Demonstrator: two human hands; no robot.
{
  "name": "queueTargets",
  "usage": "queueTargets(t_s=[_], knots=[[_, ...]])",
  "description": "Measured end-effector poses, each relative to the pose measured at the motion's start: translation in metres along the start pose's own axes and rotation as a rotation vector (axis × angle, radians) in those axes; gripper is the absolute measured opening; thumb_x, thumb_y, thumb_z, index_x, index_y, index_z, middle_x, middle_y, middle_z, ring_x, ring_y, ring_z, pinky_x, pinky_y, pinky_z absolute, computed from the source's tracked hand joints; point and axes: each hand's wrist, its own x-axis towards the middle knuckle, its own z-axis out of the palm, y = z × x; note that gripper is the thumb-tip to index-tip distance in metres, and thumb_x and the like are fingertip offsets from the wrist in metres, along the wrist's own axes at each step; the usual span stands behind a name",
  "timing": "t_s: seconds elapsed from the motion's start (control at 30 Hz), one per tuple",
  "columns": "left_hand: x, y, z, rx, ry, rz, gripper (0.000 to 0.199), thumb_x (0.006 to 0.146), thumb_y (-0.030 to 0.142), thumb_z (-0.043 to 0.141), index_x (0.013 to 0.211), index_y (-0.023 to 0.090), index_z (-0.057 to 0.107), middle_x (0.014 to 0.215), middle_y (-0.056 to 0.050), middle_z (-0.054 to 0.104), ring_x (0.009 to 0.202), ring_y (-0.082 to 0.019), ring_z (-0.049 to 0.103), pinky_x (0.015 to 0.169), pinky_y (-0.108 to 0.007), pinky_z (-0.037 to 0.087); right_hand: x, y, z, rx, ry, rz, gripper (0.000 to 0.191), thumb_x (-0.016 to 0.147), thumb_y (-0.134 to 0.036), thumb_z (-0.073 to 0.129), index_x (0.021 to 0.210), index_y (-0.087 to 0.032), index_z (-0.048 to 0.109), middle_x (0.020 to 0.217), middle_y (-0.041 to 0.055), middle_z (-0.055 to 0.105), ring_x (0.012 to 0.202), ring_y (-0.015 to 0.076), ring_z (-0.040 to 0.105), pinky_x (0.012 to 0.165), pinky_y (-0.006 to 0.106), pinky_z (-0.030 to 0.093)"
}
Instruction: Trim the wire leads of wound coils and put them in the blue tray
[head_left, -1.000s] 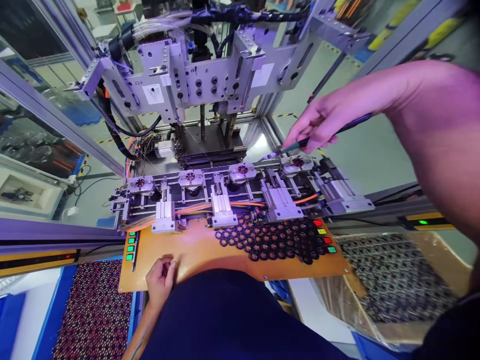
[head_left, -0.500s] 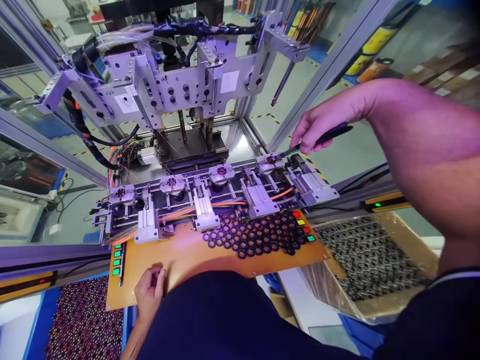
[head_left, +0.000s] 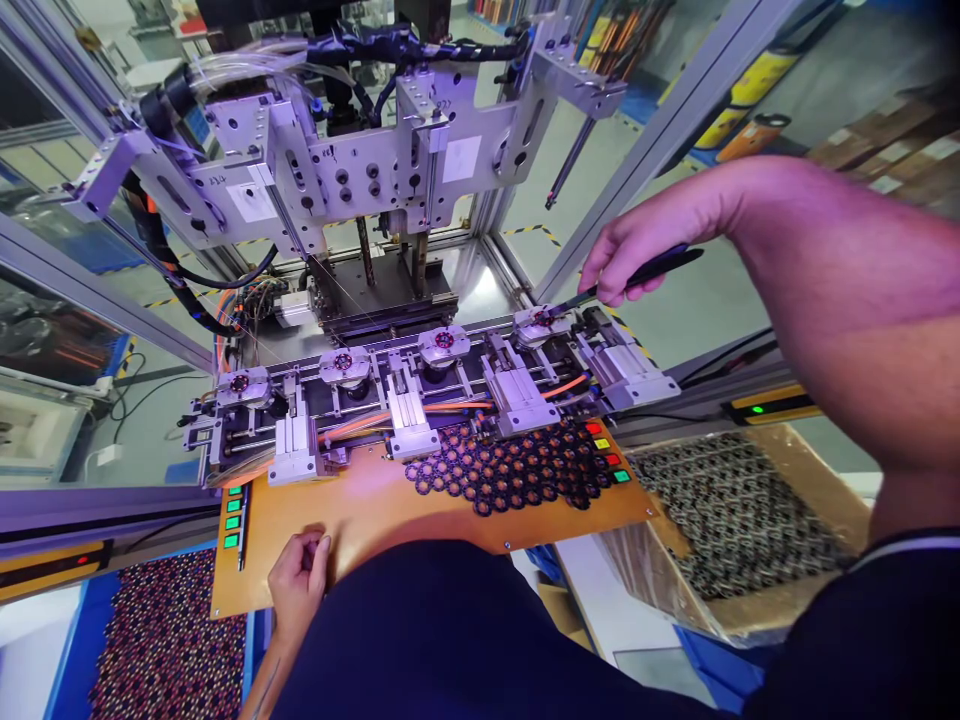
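My right hand (head_left: 634, 258) reaches over the machine and grips a slim black tool (head_left: 664, 264) that looks like tweezers. Its tip points down and left, at a small red-and-dark ring part (head_left: 541, 318) in the rightmost metal holder (head_left: 525, 328). Whether the tip touches the part is hard to tell. Similar ring parts sit in the other holders, among them one in the middle (head_left: 444, 341) and one at the left end (head_left: 239, 384). My left hand (head_left: 300, 580) rests with curled fingers on the orange board (head_left: 360, 520), with nothing visible in it.
Many dark rings (head_left: 510, 470) lie on the board's right side, beside coloured buttons (head_left: 621, 477). A pen (head_left: 241, 530) lies at its left. A box of parts (head_left: 742, 510) stands right, a blue tray of parts (head_left: 172, 630) left. A metal gantry (head_left: 360, 180) hangs above.
The black tool has shifted very slightly at the rightmost holder. My left hand stays where it was, and the parts look unchanged.
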Motion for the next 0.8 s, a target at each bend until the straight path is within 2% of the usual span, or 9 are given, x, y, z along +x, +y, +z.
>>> queueTargets(t_s=[0.2, 0.33, 0.47, 0.53, 0.57, 0.63, 0.7, 0.73, 0.8], knots=[[0.001, 0.0, 0.0, -0.017, -0.003, -0.034, 0.02, 0.089, 0.038, 0.063, 0.088, 0.019, 0.068, 0.082, -0.002, 0.072, 0.07, -0.015, 0.066, 0.069, -0.026, 0.05, -0.039, -0.018, 0.033, -0.17, -0.107, 0.24, 0.092, 0.071, -0.046, -0.007, 0.071, 0.024, 0.052, 0.092, 0.0305, 0.058, 0.054, -0.0049, 0.056, 0.04, 0.017, 0.018], [0.001, 0.0, 0.001, -0.037, -0.001, -0.071, 0.022, 0.088, 0.04, 0.063, 0.087, 0.019, 0.069, 0.081, -0.002, 0.071, 0.066, -0.014, 0.063, 0.067, -0.026, 0.049, -0.052, -0.024, 0.045, -0.268, -0.131, 0.291, 0.088, 0.078, -0.044, 0.0, 0.08, 0.026, 0.054, 0.099, 0.035, 0.054, 0.051, -0.0064, 0.054, 0.04, 0.014, 0.018], [0.001, 0.002, 0.001, -0.069, -0.003, -0.118, 0.025, 0.086, 0.043, 0.065, 0.086, 0.019, 0.069, 0.074, -0.002, 0.068, 0.062, -0.014, 0.058, 0.065, -0.027, 0.047, -0.072, -0.028, 0.049, -0.308, -0.191, 0.178, 0.071, 0.084, -0.031, 0.013, 0.101, 0.023, 0.055, 0.093, 0.0261, 0.061, 0.046, -0.0072, 0.052, 0.044, 0.01, 0.025], [0.003, 0.005, 0.0, -0.094, -0.004, -0.15, 0.027, 0.084, 0.045, 0.065, 0.085, 0.018, 0.07, 0.069, -0.001, 0.064, 0.059, -0.015, 0.055, 0.064, -0.028, 0.046, -0.093, -0.03, 0.058, -0.328, -0.315, -0.035, 0.055, 0.084, -0.022, 0.029, 0.113, 0.016, 0.056, 0.092, 0.0185, 0.067, 0.058, -0.004, 0.061, 0.055, 0.007, 0.036], [0.004, 0.007, -0.001, -0.11, -0.008, -0.17, 0.029, 0.084, 0.046, 0.066, 0.085, 0.018, 0.07, 0.068, -0.001, 0.064, 0.059, -0.015, 0.055, 0.063, -0.028, 0.045, -0.107, -0.029, 0.067, -0.32, -0.419, -0.176, 0.048, 0.083, -0.016, 0.041, 0.117, 0.012, 0.057, 0.092, 0.0153, 0.07, 0.067, -0.0006, 0.066, 0.062, 0.008, 0.042], [0.006, 0.014, -0.004, -0.159, -0.03, -0.217, 0.032, 0.084, 0.049, 0.064, 0.087, 0.017, 0.07, 0.072, -0.003, 0.066, 0.062, -0.016, 0.057, 0.064, -0.029, 0.047, -0.135, -0.02, 0.101, -0.228, -0.698, -0.445, 0.049, 0.072, -0.006, 0.067, 0.12, 0.002, 0.063, 0.097, 0.0117, 0.073, 0.084, 0.0083, 0.071, 0.075, 0.016, 0.051], [0.007, 0.026, -0.007, -0.237, -0.087, -0.266, 0.038, 0.088, 0.052, 0.058, 0.091, 0.016, 0.07, 0.079, -0.006, 0.071, 0.068, -0.017, 0.062, 0.068, -0.03, 0.05, -0.159, 0.002, 0.153, 0.02, -0.988, -0.581, 0.05, 0.074, -0.01, 0.078, 0.122, -0.008, 0.066, 0.107, 0.0129, 0.072, 0.091, 0.015, 0.072, 0.083, 0.025, 0.056], [0.006, 0.033, -0.008, -0.287, -0.135, -0.289, 0.043, 0.09, 0.055, 0.054, 0.094, 0.016, 0.07, 0.082, -0.008, 0.072, 0.07, -0.018, 0.064, 0.069, -0.03, 0.052, -0.169, 0.018, 0.185, 0.16, -1.065, -0.61, 0.052, 0.077, -0.017, 0.08, 0.126, -0.009, 0.065, 0.111, 0.0152, 0.071, 0.092, 0.0181, 0.072, 0.087, 0.031, 0.057], [0.002, 0.048, -0.008, -0.401, -0.26, -0.328, 0.056, 0.094, 0.061, 0.041, 0.096, 0.014, 0.072, 0.081, -0.01, 0.073, 0.068, -0.019, 0.066, 0.066, -0.031, 0.054, -0.182, 0.058, 0.253, 0.42, -1.057, -0.571, 0.063, 0.078, -0.039, 0.081, 0.13, -0.009, 0.061, 0.115, 0.0168, 0.069, 0.099, 0.0242, 0.07, 0.094, 0.04, 0.054]])
